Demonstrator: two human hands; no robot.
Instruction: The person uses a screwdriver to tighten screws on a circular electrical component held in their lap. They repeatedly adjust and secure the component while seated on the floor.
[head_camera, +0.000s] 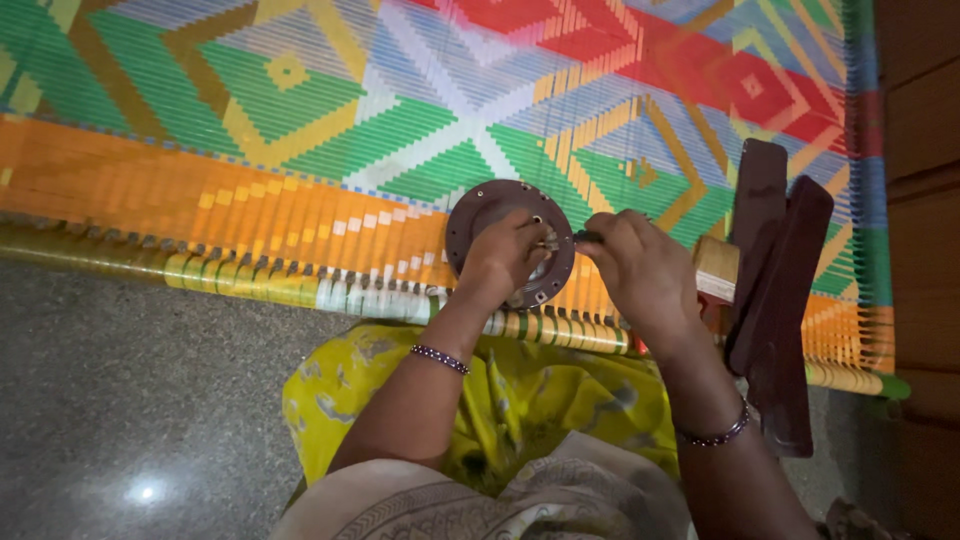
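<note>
A round dark brown metal disc (490, 207) with small holes around its rim lies on the woven cot (300, 130) near its front rail. My left hand (507, 255) rests on the disc's middle, fingers curled down on it. My right hand (640, 270) is closed around a thin dark tool (588, 237) whose tip points at the disc's centre, right beside my left fingers. What lies under the left fingers is hidden.
Two long dark brown blades (775, 300) lie at the right on the cot, with a pale wooden block (716, 268) beside them. The cot's yellow-wrapped rail (250, 285) runs along the front. Grey stone floor (130, 400) is at the left, a wooden wall (920, 200) at the right.
</note>
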